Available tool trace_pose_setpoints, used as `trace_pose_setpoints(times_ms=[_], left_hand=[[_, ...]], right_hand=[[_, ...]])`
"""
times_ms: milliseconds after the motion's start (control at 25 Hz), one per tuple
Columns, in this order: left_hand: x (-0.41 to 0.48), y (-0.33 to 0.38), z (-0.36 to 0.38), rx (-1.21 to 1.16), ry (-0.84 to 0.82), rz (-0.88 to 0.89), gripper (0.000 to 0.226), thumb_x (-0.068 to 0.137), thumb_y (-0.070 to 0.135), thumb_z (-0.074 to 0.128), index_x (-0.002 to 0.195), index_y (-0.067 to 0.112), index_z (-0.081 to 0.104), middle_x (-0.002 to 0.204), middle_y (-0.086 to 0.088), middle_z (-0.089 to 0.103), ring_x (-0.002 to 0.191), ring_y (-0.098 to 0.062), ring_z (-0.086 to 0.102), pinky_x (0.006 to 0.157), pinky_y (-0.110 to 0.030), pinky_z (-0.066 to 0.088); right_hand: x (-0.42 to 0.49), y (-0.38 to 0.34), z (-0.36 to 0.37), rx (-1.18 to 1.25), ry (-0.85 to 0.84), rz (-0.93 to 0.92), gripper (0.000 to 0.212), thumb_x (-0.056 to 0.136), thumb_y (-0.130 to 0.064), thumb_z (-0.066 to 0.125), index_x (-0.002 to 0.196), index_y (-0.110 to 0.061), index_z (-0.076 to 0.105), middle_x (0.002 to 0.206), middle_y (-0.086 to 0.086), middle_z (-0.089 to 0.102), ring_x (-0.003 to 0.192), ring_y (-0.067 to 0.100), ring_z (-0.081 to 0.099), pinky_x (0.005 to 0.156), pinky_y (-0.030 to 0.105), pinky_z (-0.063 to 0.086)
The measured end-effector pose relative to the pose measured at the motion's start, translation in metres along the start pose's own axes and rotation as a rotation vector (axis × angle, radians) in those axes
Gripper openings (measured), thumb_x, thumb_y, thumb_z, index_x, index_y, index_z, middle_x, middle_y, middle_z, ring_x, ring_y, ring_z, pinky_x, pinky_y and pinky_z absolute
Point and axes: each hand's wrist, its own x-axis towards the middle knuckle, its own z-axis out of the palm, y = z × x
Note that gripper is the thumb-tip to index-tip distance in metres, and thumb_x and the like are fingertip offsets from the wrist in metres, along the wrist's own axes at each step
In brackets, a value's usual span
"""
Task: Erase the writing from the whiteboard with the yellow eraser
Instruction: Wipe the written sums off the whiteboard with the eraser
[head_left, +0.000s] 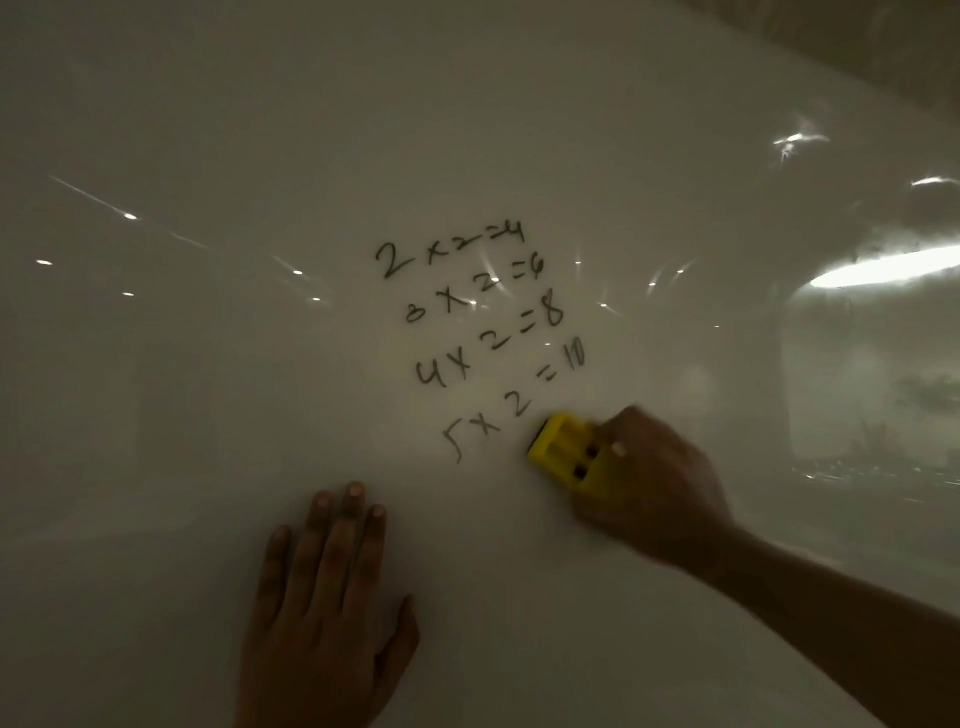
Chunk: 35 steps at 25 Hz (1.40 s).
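Note:
The whiteboard (208, 415) fills the view. Dark handwritten sums (478, 332) run down its middle in several slanted lines, from "2x2=4" at the top to "5x2=10" at the bottom. My right hand (654, 478) grips the yellow eraser (566, 452) and presses it on the board just right of the lowest line, below its "=10". The eraser's black pad edge faces the writing. My left hand (322, 608) lies flat on the board below the writing, fingers spread, holding nothing.
Bright light reflections (883, 270) glare on the board's right side, with smaller glints on the left. A darker wall strip (883, 41) shows past the board's top right edge.

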Motion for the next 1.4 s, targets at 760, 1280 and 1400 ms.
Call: trace_pose_setpoints(times_ms=[760, 1280, 1400], left_hand=[[0.119, -0.07, -0.014, 0.052, 0.0, -0.025, 0.073, 0.094, 0.046, 0.044, 0.155, 0.006, 0.036, 0.167, -0.014, 0.03, 0.155, -0.033, 0.025, 0.127, -0.057, 0.021], [0.117, -0.069, -0.014, 0.043, 0.011, -0.027, 0.069, 0.096, 0.043, 0.042, 0.154, 0.006, 0.037, 0.166, -0.014, 0.031, 0.155, -0.032, 0.025, 0.126, -0.055, 0.023], [0.117, -0.07, -0.014, 0.01, 0.055, -0.014, 0.065, 0.096, 0.037, 0.041, 0.153, 0.006, 0.039, 0.165, -0.015, 0.034, 0.154, -0.033, 0.028, 0.125, -0.057, 0.026]], right_hand=[[-0.005, -0.091, 0.033, -0.156, 0.068, -0.38, 0.048, 0.063, -0.054, 0.065, 0.097, -0.021, 0.06, 0.084, -0.001, 0.051, 0.067, 0.022, 0.054, 0.05, 0.029, 0.042], [0.036, -0.078, 0.023, -0.198, 0.103, -0.315, 0.058, 0.065, -0.059, 0.063, 0.11, -0.025, 0.055, 0.086, -0.001, 0.051, 0.069, 0.021, 0.055, 0.054, 0.025, 0.034], [0.067, -0.093, 0.014, -0.074, 0.198, -0.05, 0.061, 0.065, -0.057, 0.066, 0.113, -0.021, 0.058, 0.091, -0.001, 0.052, 0.076, 0.021, 0.054, 0.059, 0.026, 0.034]])
